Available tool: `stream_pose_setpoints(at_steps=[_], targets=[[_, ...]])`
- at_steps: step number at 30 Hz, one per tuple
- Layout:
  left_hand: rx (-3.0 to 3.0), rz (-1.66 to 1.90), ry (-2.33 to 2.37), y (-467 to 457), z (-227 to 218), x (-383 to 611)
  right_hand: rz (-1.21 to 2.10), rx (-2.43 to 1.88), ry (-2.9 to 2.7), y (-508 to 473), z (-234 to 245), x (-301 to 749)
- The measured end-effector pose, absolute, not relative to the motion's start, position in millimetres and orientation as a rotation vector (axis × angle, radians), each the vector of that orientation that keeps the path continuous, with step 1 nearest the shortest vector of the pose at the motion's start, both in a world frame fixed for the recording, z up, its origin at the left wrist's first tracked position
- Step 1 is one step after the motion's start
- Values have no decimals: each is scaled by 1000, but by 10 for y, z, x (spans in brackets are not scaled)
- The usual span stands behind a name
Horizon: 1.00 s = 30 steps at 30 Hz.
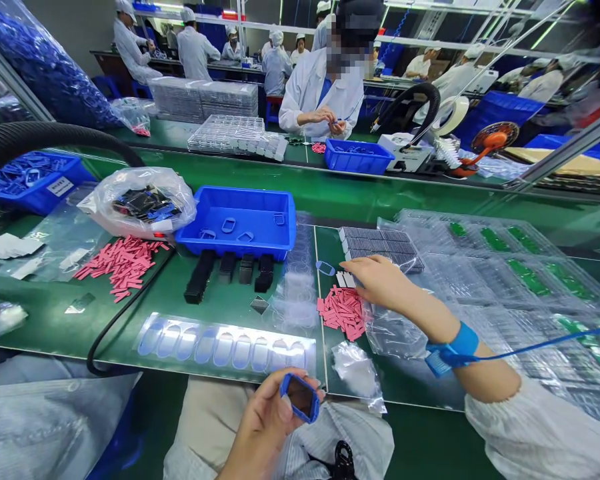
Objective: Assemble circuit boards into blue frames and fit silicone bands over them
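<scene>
My left hand point(266, 417) is closed around a blue plastic frame with a dark screen point(300, 397) set in it, held low in front of the table edge. My right hand point(383, 283) reaches over the table with its fingers stretched out, its fingertips at small white rectangular pieces point(345, 279). No held piece shows in those fingers. A loose blue oval ring point(325, 268) lies just left of them. Below the fingers is a pile of pink strips point(344, 312). A blue strap point(453, 348) with a cord circles my right wrist.
A blue bin point(240, 193) holds a few blue frames, with black stacks point(200, 277) before it. A clear sheet of oval films point(225, 347) lies near the front edge. Clear trays point(480, 267) with green boards fill the right. A co-worker point(325, 87) sits opposite.
</scene>
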<state>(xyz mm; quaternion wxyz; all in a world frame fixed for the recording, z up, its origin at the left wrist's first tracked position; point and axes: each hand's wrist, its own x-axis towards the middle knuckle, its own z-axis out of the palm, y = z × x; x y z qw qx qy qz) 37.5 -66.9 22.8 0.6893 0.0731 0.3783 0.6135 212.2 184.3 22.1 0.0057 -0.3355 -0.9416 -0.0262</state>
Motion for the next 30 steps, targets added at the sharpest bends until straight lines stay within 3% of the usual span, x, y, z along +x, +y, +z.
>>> stream_pose_setpoints(at_steps=[9, 17, 27, 30], targets=[[191, 1343, 872, -722, 165, 313, -130, -1001, -3115, 1919, 263, 2092], [187, 1325, 837, -759, 101, 310, 70, -974, -2899, 1854, 287, 2136], [235, 1179, 632, -569, 224, 305, 729, -756, -2372, 1110, 275, 2133], [213, 1156, 477, -463, 272, 357, 1170, -578, -2221, 785, 333, 2060]])
